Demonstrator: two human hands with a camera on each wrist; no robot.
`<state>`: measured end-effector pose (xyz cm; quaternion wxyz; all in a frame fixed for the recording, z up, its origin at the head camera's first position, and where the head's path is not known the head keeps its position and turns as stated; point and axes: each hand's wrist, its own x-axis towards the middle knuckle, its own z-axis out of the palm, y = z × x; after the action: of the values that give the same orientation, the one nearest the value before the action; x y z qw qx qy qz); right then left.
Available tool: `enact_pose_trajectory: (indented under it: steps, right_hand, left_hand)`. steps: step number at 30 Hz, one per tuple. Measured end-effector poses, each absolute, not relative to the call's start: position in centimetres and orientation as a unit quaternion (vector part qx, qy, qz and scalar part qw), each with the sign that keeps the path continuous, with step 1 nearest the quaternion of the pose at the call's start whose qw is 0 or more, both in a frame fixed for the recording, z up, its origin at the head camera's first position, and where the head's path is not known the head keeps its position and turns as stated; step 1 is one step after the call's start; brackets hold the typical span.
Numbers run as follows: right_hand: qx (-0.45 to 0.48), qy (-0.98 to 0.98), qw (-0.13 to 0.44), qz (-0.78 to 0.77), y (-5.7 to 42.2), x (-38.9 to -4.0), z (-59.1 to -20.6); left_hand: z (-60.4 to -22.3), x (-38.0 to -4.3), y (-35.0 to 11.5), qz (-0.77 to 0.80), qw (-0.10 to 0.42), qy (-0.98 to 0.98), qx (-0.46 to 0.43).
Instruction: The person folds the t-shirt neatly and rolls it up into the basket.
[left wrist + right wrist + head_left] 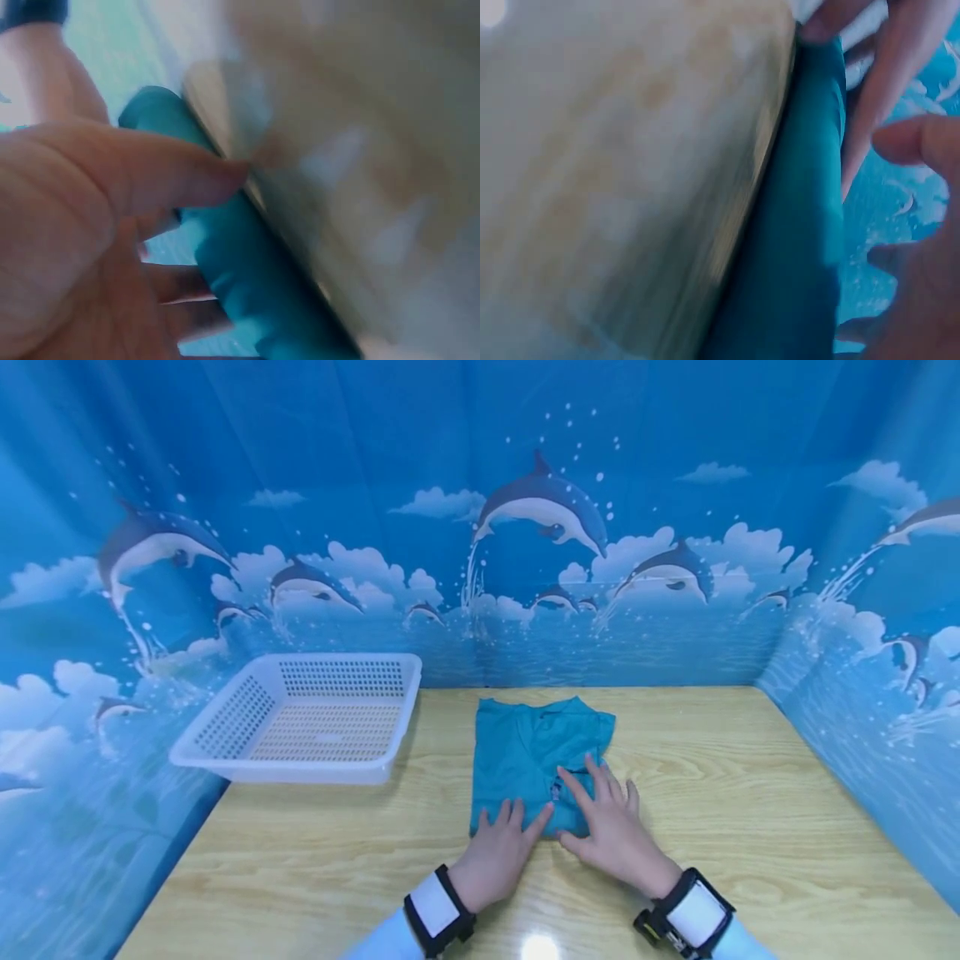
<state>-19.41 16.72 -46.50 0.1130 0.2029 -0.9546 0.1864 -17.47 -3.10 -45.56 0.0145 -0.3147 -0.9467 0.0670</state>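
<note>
A teal garment (502, 752), folded to a rough square with a small dark print, lies flat on the table. My left hand (495, 856) rests on its near left edge, fingers extended forward. In the left wrist view the thumb of that hand (67, 202) reaches across the rounded near fold (247, 255). Over the right part, beside the print, my right hand (615, 831) is spread, fingertips at the cloth. The right wrist view shows the fold (787, 210) running between the table and the loosely bent fingers of the right hand (930, 240).
To the left on the wooden table (750, 777) stands a white perforated plastic basket (382, 768) with nothing in it. A blue dolphin-print curtain (480, 527) rises behind the table and along both sides. Each wrist wears a black strap with a white square device.
</note>
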Motion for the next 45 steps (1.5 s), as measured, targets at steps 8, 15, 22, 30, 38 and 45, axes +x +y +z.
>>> enact_pose_trajectory:
  steps: [8,15,22,30,38,45]
  right_hand:
    - [0.253,-0.949,0.102,0.16,16.3,-17.5,-46.6]
    - [0.266,-0.949,0.084,0.146,15.9,-16.7,-46.5]
    - [0.278,-0.952,0.053,0.113,15.8,-16.9,-46.3]
    - [0.317,-0.943,0.069,0.071,15.1,-17.7,-46.3]
    - [0.295,-0.948,0.024,0.115,14.7,-19.9,-46.6]
    - [0.269,-0.95,-0.024,0.155,14.4,-21.2,-46.8]
  left_hand:
    - [-46.2,-20.0,-2.5,0.186,0.146,-0.917,-0.32]
    - [-46.1,-21.4,-2.5,0.168,0.114,-0.922,-0.329]
    - [-45.0,-23.3,-2.7,-0.039,-0.119,-0.952,-0.279]
    - [-44.3,-24.5,-3.3,-0.168,-0.256,-0.926,-0.219]
    - [-44.6,-23.9,-3.2,-0.145,-0.209,-0.937,-0.241]
    - [-45.0,-21.6,-4.0,-0.089,-0.023,-0.953,-0.29]
